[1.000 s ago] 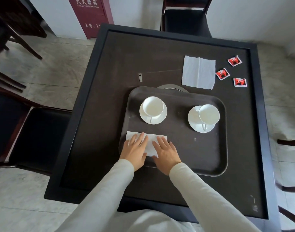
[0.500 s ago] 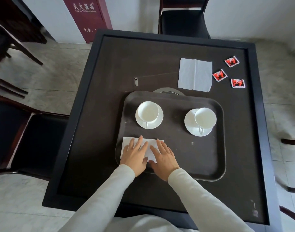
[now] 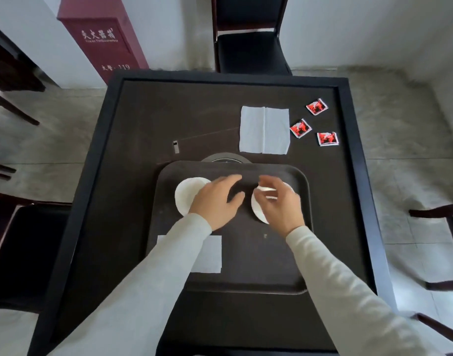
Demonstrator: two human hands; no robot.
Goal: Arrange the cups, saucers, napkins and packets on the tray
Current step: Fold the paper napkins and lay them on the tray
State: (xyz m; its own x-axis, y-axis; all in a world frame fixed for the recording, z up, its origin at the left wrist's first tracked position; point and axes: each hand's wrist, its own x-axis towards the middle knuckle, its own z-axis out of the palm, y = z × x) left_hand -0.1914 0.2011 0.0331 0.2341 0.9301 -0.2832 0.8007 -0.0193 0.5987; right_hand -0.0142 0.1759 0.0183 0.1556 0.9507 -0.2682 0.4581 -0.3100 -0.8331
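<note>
A dark tray [image 3: 284, 265] lies on the table in front of me. On it stand two white cups on saucers, the left one [image 3: 188, 195] and the right one [image 3: 258, 206], both largely covered by my hands. My left hand [image 3: 216, 200] hovers over the tray with fingers apart and nothing in it. My right hand [image 3: 280, 201] hangs with curled, spread fingers above the right cup; I cannot see any contact. A folded white napkin [image 3: 208, 254] lies flat at the tray's near left, partly under my left sleeve. A second napkin [image 3: 264, 129] and three red packets [image 3: 300, 127] lie on the table beyond the tray.
The black table has a raised rim [image 3: 353, 150]. A round metal insert [image 3: 226, 158] peeks out behind the tray. Dark chairs stand at the far side [image 3: 251, 47], at the left [image 3: 28, 247] and at the right [image 3: 448, 227]. A red cabinet [image 3: 102, 39] stands at the back left.
Both hands have let go of the napkin at the tray's near left and moved forward, over the cups. The camera has tilted, so the scene sits lower.
</note>
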